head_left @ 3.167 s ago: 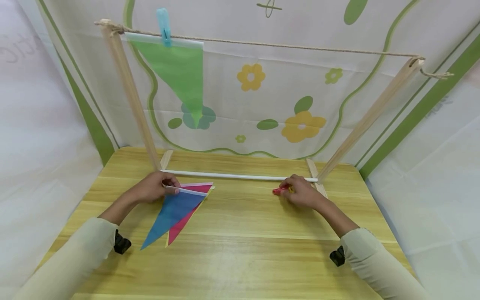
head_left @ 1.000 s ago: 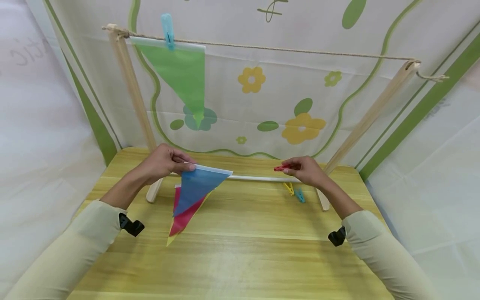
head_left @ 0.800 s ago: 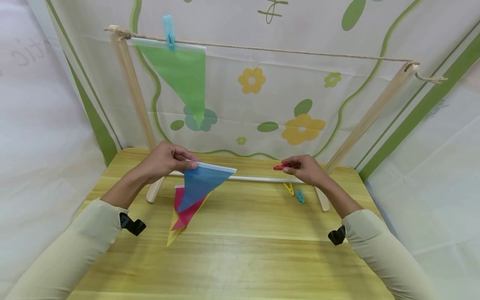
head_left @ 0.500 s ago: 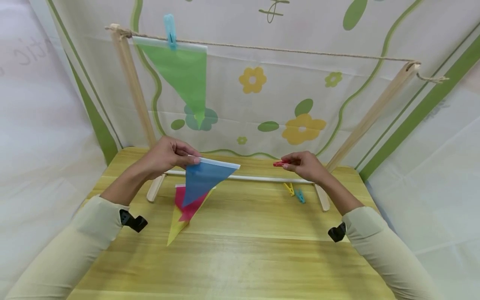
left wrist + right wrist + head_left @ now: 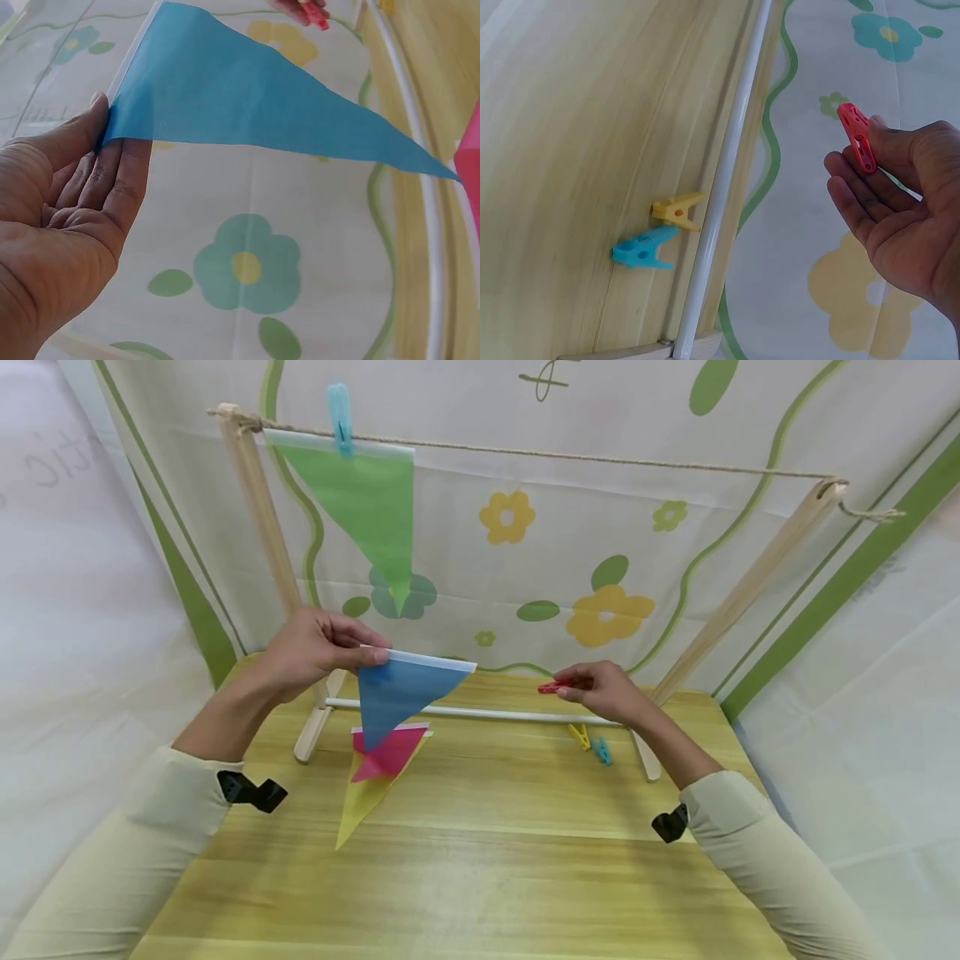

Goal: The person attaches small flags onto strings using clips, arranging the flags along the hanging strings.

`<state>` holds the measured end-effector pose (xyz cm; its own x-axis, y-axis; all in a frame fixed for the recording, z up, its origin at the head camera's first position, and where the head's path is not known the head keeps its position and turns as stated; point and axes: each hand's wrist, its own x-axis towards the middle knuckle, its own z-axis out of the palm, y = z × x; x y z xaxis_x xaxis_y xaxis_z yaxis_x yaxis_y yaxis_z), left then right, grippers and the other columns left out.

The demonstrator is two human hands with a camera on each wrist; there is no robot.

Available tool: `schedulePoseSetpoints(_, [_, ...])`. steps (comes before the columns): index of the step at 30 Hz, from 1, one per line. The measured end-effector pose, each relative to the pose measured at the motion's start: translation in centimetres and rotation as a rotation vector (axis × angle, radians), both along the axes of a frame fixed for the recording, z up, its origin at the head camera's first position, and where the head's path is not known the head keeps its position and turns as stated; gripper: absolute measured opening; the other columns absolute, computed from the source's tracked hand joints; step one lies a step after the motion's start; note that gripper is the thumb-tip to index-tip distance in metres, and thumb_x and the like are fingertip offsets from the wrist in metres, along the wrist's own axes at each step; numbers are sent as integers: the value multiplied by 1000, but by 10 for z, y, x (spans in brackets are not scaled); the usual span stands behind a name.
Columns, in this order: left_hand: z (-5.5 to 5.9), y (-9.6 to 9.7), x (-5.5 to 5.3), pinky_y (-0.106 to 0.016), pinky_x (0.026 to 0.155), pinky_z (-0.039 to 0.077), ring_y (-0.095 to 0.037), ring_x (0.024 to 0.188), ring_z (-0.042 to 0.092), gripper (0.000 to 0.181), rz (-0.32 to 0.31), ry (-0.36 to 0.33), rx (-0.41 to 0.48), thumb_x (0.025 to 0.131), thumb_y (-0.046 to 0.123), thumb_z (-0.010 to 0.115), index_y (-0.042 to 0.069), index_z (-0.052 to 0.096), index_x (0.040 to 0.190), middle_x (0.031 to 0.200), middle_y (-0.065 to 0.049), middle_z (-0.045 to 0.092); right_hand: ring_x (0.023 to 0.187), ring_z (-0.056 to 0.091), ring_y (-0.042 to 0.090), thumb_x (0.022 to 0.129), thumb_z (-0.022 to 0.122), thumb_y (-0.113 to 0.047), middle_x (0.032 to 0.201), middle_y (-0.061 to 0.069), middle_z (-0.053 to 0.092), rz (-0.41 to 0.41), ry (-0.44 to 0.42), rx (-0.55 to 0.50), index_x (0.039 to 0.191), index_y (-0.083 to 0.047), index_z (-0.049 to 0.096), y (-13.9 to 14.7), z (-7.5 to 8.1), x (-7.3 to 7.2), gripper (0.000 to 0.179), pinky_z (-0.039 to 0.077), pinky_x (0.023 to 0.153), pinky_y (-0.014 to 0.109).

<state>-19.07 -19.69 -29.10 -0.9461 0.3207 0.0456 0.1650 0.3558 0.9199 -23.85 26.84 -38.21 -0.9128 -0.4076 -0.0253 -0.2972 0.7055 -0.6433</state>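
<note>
My left hand [image 5: 311, 652] pinches a blue triangular pennant [image 5: 405, 689] by the left end of its white top edge, holding it up over the table. Its tip overlaps a pink pennant [image 5: 393, 752], which lies on a yellow pennant [image 5: 360, 814]. Between thumb and fingertips, my right hand [image 5: 603, 689] holds a red clothespin [image 5: 856, 137] above the white rod. Below that hand, a yellow clothespin [image 5: 678, 211] and a blue clothespin [image 5: 643, 248] lie side by side on the wood. A green pennant [image 5: 371, 493] hangs from the twine, clipped by a light blue clothespin [image 5: 340, 418].
Twine [image 5: 570, 458] runs between two wooden posts, the left post [image 5: 258, 510] and the right post [image 5: 750, 585]. A white rod [image 5: 495, 714] joins their feet on the wooden table [image 5: 480, 877]. Behind hangs a flower-printed cloth [image 5: 480, 585].
My left hand has lifted the blue pennant up off the pink and yellow ones. My right hand has risen with the red clothespin, leaving the yellow and blue clothespins on the table.
</note>
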Motion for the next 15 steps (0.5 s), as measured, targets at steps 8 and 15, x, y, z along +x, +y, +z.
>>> schedulePoseSetpoints(8, [12,1,3,-24,85,68,-10,91,80,26,13,51,-58,103,16,86,-2,85,122,95,10,86,108,80,28,112,74,-16,125,18,82,165,20,58,140,2,76,-42,-19,10,34,68,90,42])
schedulePoseSetpoints(15, [12,9,3,-24,85,68,-12,91,79,25,5,74,-68,103,17,87,-1,86,120,92,5,86,110,79,25,113,72,-18,127,15,82,271,-21,64,141,0,76,-78,-35,14,34,67,90,39])
